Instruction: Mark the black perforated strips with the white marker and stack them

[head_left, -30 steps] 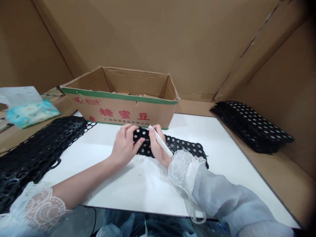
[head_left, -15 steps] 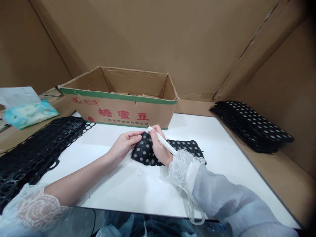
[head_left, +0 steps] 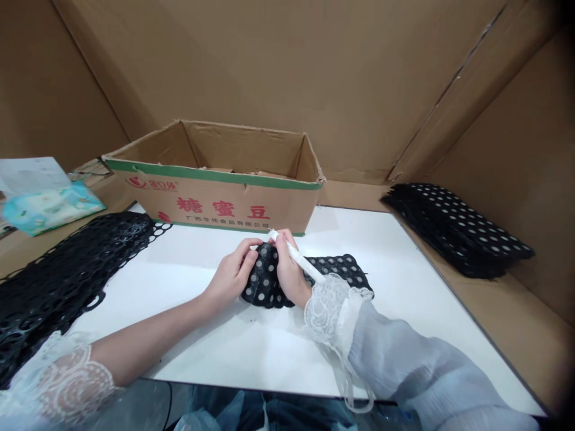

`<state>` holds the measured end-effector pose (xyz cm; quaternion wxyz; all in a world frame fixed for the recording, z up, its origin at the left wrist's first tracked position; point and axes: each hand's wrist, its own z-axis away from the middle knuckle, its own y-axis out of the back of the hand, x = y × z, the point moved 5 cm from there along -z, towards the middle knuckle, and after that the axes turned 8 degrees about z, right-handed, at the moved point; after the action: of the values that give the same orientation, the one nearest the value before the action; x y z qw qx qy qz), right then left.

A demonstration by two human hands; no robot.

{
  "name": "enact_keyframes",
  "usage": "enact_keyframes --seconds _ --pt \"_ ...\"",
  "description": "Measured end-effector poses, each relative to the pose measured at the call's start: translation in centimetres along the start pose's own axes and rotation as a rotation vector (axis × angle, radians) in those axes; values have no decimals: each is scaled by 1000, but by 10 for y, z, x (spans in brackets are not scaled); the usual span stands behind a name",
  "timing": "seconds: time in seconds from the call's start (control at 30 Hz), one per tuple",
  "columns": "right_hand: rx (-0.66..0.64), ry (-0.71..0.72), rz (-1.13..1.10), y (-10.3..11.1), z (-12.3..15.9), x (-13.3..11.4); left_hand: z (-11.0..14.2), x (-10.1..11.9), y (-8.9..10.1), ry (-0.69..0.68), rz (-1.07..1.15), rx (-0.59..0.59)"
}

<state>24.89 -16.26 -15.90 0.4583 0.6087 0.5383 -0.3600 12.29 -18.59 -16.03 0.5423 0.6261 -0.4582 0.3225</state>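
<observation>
A black strip patterned with rows of pale grey dots [head_left: 261,281] lies across the white tabletop, its left end raised and bent. My left hand [head_left: 236,269] is closed on that left end, thumb in front and fingers behind. My right hand [head_left: 290,269] grips a slim white pen-shaped tool [head_left: 296,256] with a fine tip pointing up and left, close to the strip's top edge. The same hand also rests against the strip, covering its middle. The strip's right part [head_left: 339,268] lies on the table beyond my right hand. What exactly the tip touches is too small to tell.
A cardboard box [head_left: 215,200] with red lettering stands behind my hands. Black sheets full of round holes [head_left: 72,263] are heaped at left, near a tissue pack [head_left: 54,203]. Dotted black pieces [head_left: 462,230] are stacked at right. Cardboard walls [head_left: 287,66] surround the table.
The strip's left end has been lifted and bent, and its dotted face has turned towards me. My left hand has shifted its hold on that end. My right hand keeps the white tool.
</observation>
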Motion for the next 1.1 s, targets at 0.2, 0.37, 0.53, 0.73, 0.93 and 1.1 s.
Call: enact_keyframes --seconds 0.2,0.37,0.53,0.73,0.93,1.1 --pt "20 -73 -136 -3 -4 9 -1 1 4 -24 -60 -91" --pt "-44 8 -96 -4 -4 0 -1 -2 8 -31 -107 -130" --pt "-69 46 -29 -2 -2 -6 -5 -2 12 -16 -21 -87" --pt "-118 51 26 -2 -2 -8 -10 -5 21 -6 -19 -12" --pt "-96 65 115 3 1 -13 -12 4 49 -109 -455 179" --pt "-45 56 172 18 1 -8 -32 51 119 -230 -535 706"
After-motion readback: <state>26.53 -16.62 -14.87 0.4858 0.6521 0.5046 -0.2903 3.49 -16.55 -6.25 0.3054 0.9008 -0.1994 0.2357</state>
